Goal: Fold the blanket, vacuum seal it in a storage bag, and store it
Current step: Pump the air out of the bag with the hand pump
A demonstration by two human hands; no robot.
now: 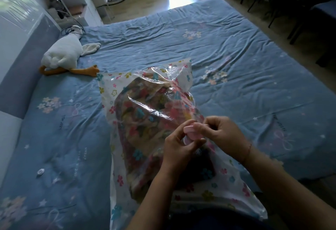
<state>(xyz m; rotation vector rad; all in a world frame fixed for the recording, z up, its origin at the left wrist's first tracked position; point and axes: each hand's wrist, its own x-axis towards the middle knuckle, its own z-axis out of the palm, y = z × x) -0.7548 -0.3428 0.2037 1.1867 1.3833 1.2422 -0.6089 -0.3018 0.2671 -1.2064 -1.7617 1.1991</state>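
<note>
- Lay on the bed, inside the flowered storage bag: the folded blanket
- Pinched shut on a small pink clip just above it: left hand, right hand

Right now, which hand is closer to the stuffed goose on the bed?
Left. The left hand is on the storage bag, on the side toward the stuffed goose; the right hand is beside it, farther away.
</note>
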